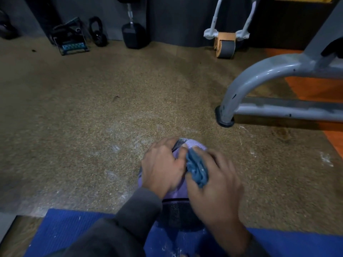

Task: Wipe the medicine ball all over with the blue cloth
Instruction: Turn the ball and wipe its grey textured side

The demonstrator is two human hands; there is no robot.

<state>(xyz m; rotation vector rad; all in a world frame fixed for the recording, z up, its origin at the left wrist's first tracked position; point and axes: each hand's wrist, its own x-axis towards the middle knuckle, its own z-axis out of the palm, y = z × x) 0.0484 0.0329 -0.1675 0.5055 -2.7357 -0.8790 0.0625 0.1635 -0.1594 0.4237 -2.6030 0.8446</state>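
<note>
A purple and black medicine ball (178, 193) sits on the floor at the far edge of a blue mat, low in the middle of the view. My left hand (163, 167) lies spread over its top left side, fingers curved to the ball's surface. My right hand (217, 180) grips a bunched blue cloth (197, 168) and presses it against the ball's upper right side. Both hands hide most of the ball's top; its black mesh panel shows below them.
The blue mat (74, 230) lies at the bottom of the view on a speckled brown floor (92, 117). A grey metal bench frame (259, 86) stands to the right. A dumbbell (133, 34), kettlebell (98, 32), ab roller (225, 43) and a small stand (71, 39) line the far wall.
</note>
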